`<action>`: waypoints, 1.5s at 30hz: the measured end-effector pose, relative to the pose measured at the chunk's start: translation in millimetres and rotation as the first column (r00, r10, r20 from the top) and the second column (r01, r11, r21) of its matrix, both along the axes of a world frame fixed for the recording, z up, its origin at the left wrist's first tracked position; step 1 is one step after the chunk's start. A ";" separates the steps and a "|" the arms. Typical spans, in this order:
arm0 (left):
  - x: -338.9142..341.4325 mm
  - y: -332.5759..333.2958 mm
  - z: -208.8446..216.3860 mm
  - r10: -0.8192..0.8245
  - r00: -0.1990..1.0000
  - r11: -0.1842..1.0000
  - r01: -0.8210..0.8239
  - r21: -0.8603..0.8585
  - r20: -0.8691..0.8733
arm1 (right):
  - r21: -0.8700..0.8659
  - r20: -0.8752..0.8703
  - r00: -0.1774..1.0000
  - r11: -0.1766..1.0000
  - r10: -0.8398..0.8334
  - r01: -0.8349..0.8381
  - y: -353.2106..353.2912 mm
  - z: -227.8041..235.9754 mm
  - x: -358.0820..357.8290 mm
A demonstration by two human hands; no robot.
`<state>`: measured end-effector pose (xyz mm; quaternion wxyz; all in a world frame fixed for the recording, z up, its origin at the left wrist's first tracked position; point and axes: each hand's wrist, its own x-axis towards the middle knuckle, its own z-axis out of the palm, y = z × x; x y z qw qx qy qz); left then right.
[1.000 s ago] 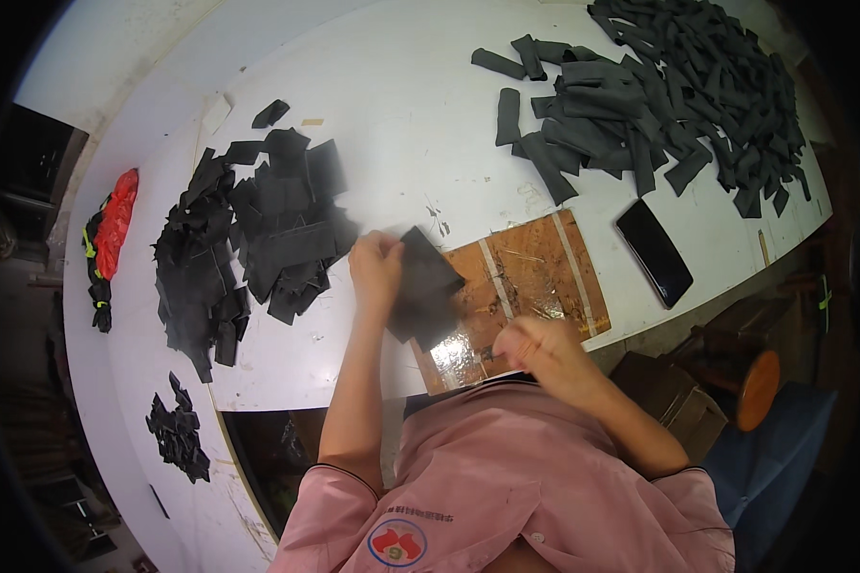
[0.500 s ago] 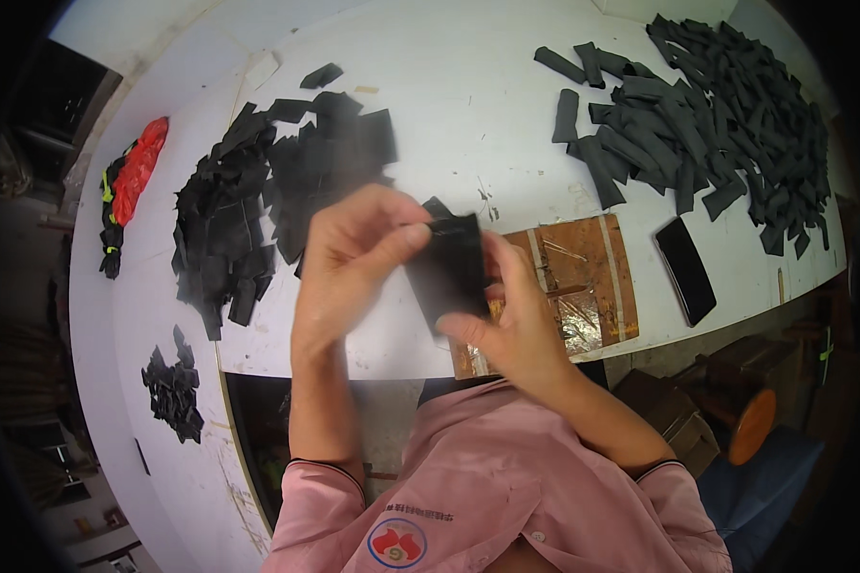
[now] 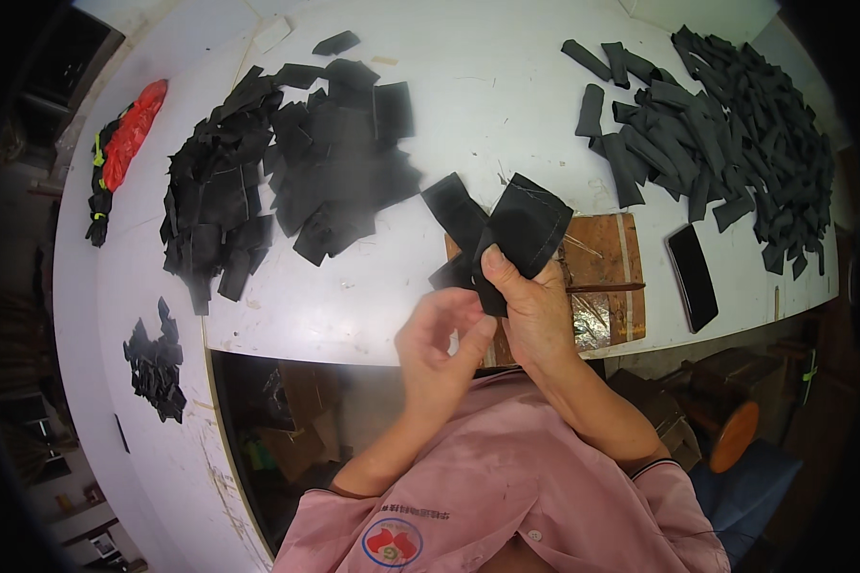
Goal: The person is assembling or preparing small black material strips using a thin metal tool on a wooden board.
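My right hand (image 3: 535,310) grips black fabric pieces (image 3: 530,224), its thumb pressed on top. The upper piece is squarish, with a pale line of stitching along its edges and loose threads at its side. Another black flap (image 3: 457,210) sticks out to the upper left. My left hand (image 3: 444,334) is just below, fingers curled and thumb and forefinger pinched at the lower end of the fabric. Part of that pinch is hidden. Beneath the hands lies a brown board (image 3: 602,239) with tape strips and a thin dark rod (image 3: 607,287) across it.
Flat black fabric pieces (image 3: 339,143) lie in piles on the left of the white table (image 3: 487,86). Rolled dark tubes (image 3: 678,134) are heaped at the right. A phone (image 3: 691,277) lies near the front edge. Small black scraps (image 3: 156,363) and a red bag (image 3: 134,134) are far left.
The fabric has turned from upright between both hands to spread open in the right hand. My left hand has dropped from its upper edge to its lower end. The whole view has shifted slightly.
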<state>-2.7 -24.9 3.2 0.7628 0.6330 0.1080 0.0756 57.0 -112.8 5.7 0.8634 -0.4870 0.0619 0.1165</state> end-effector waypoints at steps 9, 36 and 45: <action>-0.1 -5.9 2.5 0.069 0.998 0.998 -0.069 0.002 0.005 | -0.048 -0.017 1.000 0.999 -0.016 0.015 5.6 -5.5 -1.8; 7.5 7.4 13.8 0.043 0.999 0.994 -0.041 0.103 -0.019 | -0.626 0.535 0.795 0.766 0.286 0.146 -30.0 -5.0 -26.2; 9.7 -9.6 -4.5 0.247 0.960 0.851 -0.280 0.445 0.132 | -0.651 0.666 0.717 0.629 0.205 0.425 -18.2 -16.1 -14.5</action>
